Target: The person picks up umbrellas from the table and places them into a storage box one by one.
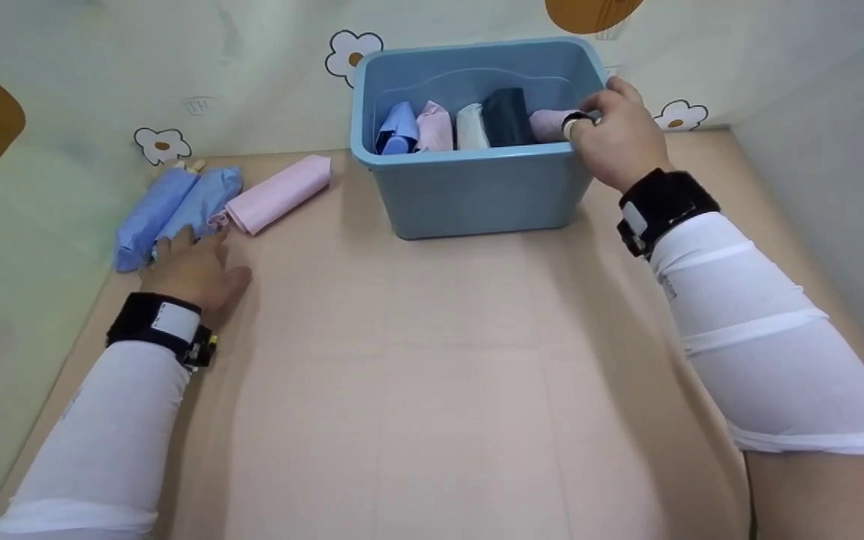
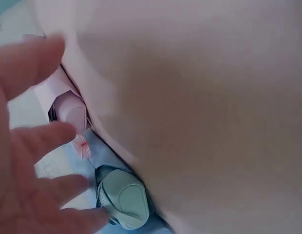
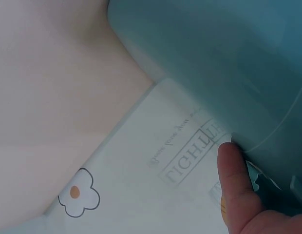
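Observation:
My left hand [image 1: 196,274] reaches over the near ends of two blue folded umbrellas in sleeves [image 1: 153,214] [image 1: 203,196], its fingers spread. In the left wrist view, a green umbrella handle [image 2: 125,197] with a strap lies by the fingertips, and a pink handle [image 2: 70,111] is beside it. A pink folded umbrella [image 1: 278,195] lies to their right. My right hand [image 1: 619,135] grips the right rim of a blue-grey bin [image 1: 477,195]; one finger lies along its outer wall in the right wrist view. A small dark-and-cream loop [image 1: 573,126] shows by that hand.
Inside the bin stand rolled bundles: blue [image 1: 400,124], pink [image 1: 436,126], pale [image 1: 471,126], dark green [image 1: 507,116] and lilac [image 1: 547,125]. A flower-patterned wall covering [image 1: 267,75] rises behind the beige table [image 1: 432,375] and along both sides.

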`<action>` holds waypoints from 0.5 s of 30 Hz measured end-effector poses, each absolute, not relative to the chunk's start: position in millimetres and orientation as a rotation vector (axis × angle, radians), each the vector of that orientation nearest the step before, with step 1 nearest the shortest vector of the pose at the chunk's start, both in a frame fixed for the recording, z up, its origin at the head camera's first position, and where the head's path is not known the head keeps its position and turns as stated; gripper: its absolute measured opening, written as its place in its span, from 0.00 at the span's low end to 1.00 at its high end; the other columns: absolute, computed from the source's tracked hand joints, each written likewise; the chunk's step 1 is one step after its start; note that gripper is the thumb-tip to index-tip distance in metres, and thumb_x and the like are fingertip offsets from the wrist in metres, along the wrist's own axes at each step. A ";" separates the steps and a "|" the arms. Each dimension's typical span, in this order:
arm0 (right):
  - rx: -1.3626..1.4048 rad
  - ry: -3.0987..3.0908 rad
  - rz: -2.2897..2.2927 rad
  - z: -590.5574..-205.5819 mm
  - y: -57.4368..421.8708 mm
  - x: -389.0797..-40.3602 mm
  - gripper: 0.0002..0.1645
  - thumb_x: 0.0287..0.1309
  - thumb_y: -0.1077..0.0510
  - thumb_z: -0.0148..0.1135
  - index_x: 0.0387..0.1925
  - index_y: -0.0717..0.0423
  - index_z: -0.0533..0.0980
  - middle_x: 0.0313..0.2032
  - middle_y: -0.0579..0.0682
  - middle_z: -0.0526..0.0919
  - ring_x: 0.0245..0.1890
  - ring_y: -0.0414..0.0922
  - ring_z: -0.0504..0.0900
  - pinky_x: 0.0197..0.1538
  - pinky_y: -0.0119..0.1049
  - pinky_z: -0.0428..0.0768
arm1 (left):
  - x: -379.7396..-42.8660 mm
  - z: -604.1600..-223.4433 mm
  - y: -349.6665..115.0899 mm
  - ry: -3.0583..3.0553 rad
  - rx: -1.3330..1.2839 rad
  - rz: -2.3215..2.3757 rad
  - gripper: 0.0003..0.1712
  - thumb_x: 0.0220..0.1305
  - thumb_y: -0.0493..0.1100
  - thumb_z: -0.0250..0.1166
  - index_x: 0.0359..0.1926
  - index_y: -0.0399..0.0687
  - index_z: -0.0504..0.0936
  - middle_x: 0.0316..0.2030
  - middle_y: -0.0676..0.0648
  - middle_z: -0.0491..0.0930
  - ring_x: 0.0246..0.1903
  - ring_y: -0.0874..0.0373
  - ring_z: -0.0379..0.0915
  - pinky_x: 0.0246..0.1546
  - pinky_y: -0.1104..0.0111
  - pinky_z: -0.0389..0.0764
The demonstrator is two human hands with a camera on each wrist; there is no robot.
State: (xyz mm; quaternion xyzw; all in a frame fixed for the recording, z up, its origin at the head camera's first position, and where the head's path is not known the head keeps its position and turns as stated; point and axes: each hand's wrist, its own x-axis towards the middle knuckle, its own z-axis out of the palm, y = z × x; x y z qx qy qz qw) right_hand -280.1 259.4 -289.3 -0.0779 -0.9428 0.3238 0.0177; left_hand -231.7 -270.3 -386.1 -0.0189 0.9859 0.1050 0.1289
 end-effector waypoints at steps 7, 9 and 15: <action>-0.226 -2.926 1.001 -290.9 261.2 -280.8 0.35 0.74 0.45 0.44 0.74 0.58 0.69 0.86 0.48 0.41 0.84 0.57 0.48 0.81 0.55 0.57 | -236.7 -389.9 -281.9 2.901 -0.163 0.389 0.52 0.70 0.58 0.58 0.82 0.35 0.48 0.77 0.16 0.39 0.74 0.12 0.35 0.67 0.21 0.48; -0.223 -2.925 0.997 -291.6 261.9 -281.0 0.36 0.74 0.45 0.44 0.74 0.59 0.69 0.86 0.48 0.41 0.84 0.57 0.49 0.81 0.55 0.57 | -240.3 -391.3 -284.8 2.880 -0.203 0.417 0.54 0.70 0.57 0.58 0.83 0.34 0.43 0.76 0.15 0.37 0.74 0.12 0.36 0.68 0.22 0.51; -0.236 -2.924 1.000 -290.6 259.7 -280.9 0.35 0.74 0.44 0.45 0.73 0.58 0.70 0.86 0.47 0.41 0.84 0.57 0.49 0.81 0.55 0.57 | -249.7 -396.5 -285.0 2.898 -0.329 0.481 0.55 0.71 0.56 0.59 0.83 0.34 0.40 0.75 0.15 0.40 0.73 0.14 0.41 0.68 0.24 0.54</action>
